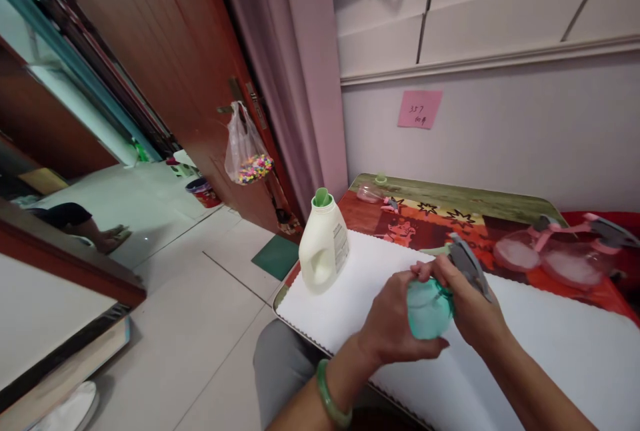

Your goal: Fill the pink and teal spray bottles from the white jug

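My left hand (395, 324) wraps around the round body of a teal spray bottle (429, 311), held above a white mat (550, 351). My right hand (470, 304) grips the bottle's neck just under its grey trigger head (467, 261). A green bangle sits on my left wrist. A cream detergent jug (324, 244) with an open green spout stands upright at the mat's left end, apart from both hands.
Two pink spray bottles (550, 251) stand at the back right of the small table (450, 194). A small clear cup is near its far edge. A bag of colourful bits (246, 151) hangs from the door handle. Someone's legs show on the floor at far left.
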The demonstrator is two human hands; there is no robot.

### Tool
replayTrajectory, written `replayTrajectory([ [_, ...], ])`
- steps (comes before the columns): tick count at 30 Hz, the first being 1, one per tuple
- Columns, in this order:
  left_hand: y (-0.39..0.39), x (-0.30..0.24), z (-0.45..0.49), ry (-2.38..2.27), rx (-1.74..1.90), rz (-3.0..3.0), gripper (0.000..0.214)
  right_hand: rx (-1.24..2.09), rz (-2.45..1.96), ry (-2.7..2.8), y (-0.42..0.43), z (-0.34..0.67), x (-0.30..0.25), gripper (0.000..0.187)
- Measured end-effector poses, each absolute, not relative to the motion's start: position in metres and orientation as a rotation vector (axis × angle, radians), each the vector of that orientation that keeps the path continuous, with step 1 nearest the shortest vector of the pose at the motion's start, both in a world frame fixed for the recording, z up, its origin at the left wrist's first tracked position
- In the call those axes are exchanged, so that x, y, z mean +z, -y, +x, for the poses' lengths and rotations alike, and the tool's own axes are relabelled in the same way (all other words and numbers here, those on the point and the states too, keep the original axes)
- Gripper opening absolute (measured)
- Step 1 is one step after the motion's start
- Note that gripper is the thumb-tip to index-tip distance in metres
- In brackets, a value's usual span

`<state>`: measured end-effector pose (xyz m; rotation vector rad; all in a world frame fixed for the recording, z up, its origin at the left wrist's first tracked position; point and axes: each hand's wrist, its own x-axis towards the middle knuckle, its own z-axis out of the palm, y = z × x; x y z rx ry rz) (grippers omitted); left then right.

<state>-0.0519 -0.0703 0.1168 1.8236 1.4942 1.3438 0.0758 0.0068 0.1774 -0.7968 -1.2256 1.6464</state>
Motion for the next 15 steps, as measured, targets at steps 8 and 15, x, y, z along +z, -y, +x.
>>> replayTrajectory([
  [8,0.118,0.098,-0.091,-0.672,0.93,0.724,0.095,1.842,-0.617,0.845,-0.063,0.126,0.214,0.058],
  [15,0.1,0.095,-0.122,-1.227,1.466,0.352,0.047,1.272,-1.137,1.402,-0.121,0.175,0.169,0.028],
])
